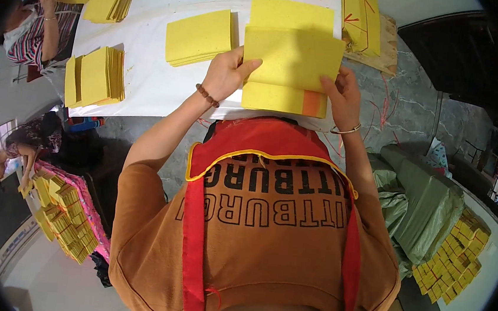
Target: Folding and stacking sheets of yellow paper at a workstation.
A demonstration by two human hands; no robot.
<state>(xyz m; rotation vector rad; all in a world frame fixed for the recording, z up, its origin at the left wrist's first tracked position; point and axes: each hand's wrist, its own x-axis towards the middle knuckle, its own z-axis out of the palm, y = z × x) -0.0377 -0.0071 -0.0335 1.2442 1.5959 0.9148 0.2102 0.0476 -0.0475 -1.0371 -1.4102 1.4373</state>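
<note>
Between both hands I hold a yellow paper sheet or thin stack; its thickness is hard to make out. My left hand pinches its left edge, thumb on top. My right hand grips the right edge the same way, its fingers mostly hidden behind. Beneath it, more yellow paper lies at the table's near edge, with an orange patch at its right. Yellow paper also shows beyond the held piece. Left of my left hand lies a neat stack of yellow paper.
Further stacks of yellow paper stand along the left of the white-covered table. Red-tied bundles sit on a wooden board at the far right. Two other people are at the left. Green sheeting covers something at right.
</note>
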